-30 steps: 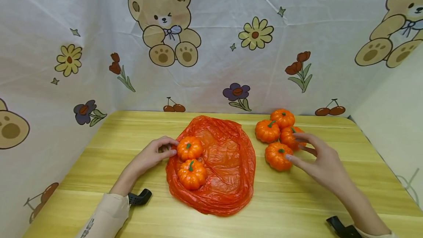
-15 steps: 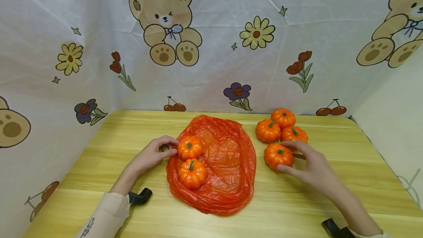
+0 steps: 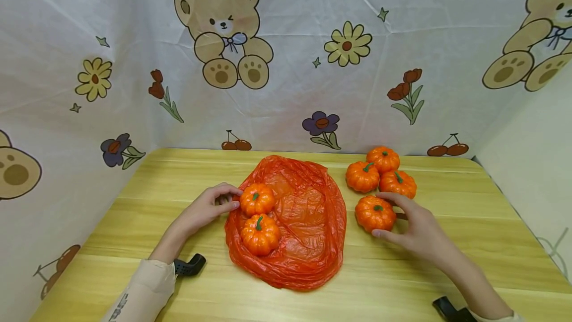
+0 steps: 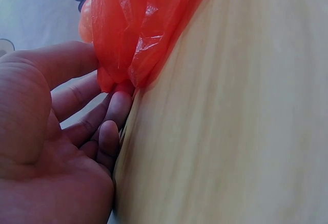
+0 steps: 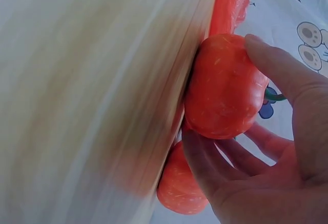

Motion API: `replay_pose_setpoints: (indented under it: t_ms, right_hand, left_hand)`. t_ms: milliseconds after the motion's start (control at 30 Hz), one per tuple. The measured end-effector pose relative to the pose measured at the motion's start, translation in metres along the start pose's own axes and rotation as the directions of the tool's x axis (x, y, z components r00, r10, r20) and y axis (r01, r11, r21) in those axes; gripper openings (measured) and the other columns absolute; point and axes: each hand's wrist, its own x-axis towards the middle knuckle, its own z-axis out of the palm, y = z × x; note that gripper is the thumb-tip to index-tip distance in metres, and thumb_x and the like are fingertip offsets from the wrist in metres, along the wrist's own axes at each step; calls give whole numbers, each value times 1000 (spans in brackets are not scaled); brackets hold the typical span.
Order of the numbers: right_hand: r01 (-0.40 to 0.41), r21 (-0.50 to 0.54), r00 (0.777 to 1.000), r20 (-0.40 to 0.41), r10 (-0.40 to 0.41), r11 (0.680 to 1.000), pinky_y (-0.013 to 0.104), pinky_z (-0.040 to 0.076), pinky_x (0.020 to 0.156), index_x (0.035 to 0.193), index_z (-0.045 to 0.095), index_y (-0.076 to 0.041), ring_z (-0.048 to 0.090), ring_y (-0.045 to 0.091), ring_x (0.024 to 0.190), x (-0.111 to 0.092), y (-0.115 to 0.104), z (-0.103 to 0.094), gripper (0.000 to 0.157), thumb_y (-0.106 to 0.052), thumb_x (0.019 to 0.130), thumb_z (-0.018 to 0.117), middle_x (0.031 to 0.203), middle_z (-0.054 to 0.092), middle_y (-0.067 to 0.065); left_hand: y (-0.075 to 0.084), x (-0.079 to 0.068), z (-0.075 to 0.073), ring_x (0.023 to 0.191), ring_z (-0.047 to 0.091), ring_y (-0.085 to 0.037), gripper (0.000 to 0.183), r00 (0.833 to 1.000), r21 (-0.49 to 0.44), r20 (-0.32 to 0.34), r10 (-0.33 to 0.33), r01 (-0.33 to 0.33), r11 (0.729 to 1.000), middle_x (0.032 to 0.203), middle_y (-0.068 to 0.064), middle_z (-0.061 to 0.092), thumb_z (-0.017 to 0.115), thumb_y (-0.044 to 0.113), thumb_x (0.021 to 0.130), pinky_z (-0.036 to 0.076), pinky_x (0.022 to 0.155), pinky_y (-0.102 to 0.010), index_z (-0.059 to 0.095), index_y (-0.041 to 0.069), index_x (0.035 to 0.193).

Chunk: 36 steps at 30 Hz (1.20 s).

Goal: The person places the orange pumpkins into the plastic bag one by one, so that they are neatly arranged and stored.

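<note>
The front pumpkin (image 3: pixel 374 214) sits on the table (image 3: pixel 384 282) between the red bag (image 3: pixel 308 217) and the low right hand (image 3: pixel 416 228), whose thumb and fingers grip its smooth sides; too loose a hold could let it slip against the 3 pumpkins (image 3: pixel 362 177) behind. The left hand (image 3: pixel 207 208), reaching in opposite, pinches the bag's edge, where a tug might roll the 2 bagged pumpkins (image 3: pixel 260 236).

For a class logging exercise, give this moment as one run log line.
left hand: touches red bag, left edge; right hand: grips orange pumpkin; on bag: two pumpkins; beyond right hand: three pumpkins
</note>
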Motion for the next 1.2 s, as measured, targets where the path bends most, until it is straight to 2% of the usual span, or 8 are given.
replay_pose_setpoints:
  t_ms: [167, 300, 400, 633, 900, 1200]
  right_hand:
    - [-12, 12, 999, -32, 13, 1000, 46, 62, 86, 138, 62, -10, 67, 31, 118, 0, -2, -1, 74, -24, 75, 98, 131, 70, 12]
    - [-36, 14, 997, -69, 37, 999, 34, 62, 84, 138, 64, -14, 64, 16, 116, -1, -3, -2, 73, -26, 75, 98, 129, 71, 8]
    - [-42, 9, 996, -76, 43, 999, 32, 61, 85, 138, 65, -17, 63, 9, 116, -1, -4, -2, 72, -28, 75, 98, 129, 72, 6]
    - [-30, 10, 997, -70, 31, 999, 38, 61, 86, 139, 63, -16, 65, 20, 116, 3, -12, -3, 72, -30, 77, 97, 132, 71, 4]
    - [8, 55, 999, -43, -6, 998, 41, 62, 87, 140, 63, -16, 66, 23, 119, 9, -29, -1, 72, -27, 77, 97, 134, 70, 4]
    - [59, 120, 998, 7, -61, 991, 39, 62, 88, 140, 62, -12, 67, 22, 122, 17, -49, 17, 76, -21, 74, 98, 135, 69, 2]
  left_hand:
    - [0, 0, 0, 92, 54, -25, 24, 1000, -1, 0, -4, 4, 1000, 110, -9, 65, 73, 20, 101, 46, 77, -27, 74, 11, 123]
    - [0, -1, 0, 93, 53, -25, 24, 1000, -4, 1, -9, 9, 1000, 110, -9, 64, 73, 21, 101, 46, 77, -27, 74, 12, 123]
    - [0, -1, 0, 93, 53, -26, 24, 1000, -3, 2, -11, 11, 1000, 111, -10, 64, 73, 21, 101, 46, 76, -27, 74, 12, 123]
    - [-1, -2, 0, 93, 53, -26, 25, 1000, -2, 2, -12, 12, 1000, 111, -10, 64, 72, 22, 101, 46, 76, -27, 73, 12, 124]
    - [-3, -1, 0, 93, 53, -26, 24, 1000, -1, 0, -11, 11, 1000, 110, -10, 64, 72, 22, 101, 47, 76, -27, 74, 12, 124]
    - [-1, 0, -1, 93, 55, -25, 24, 1000, 5, 3, -16, 16, 1000, 113, -7, 65, 72, 22, 101, 47, 77, -28, 74, 14, 124]
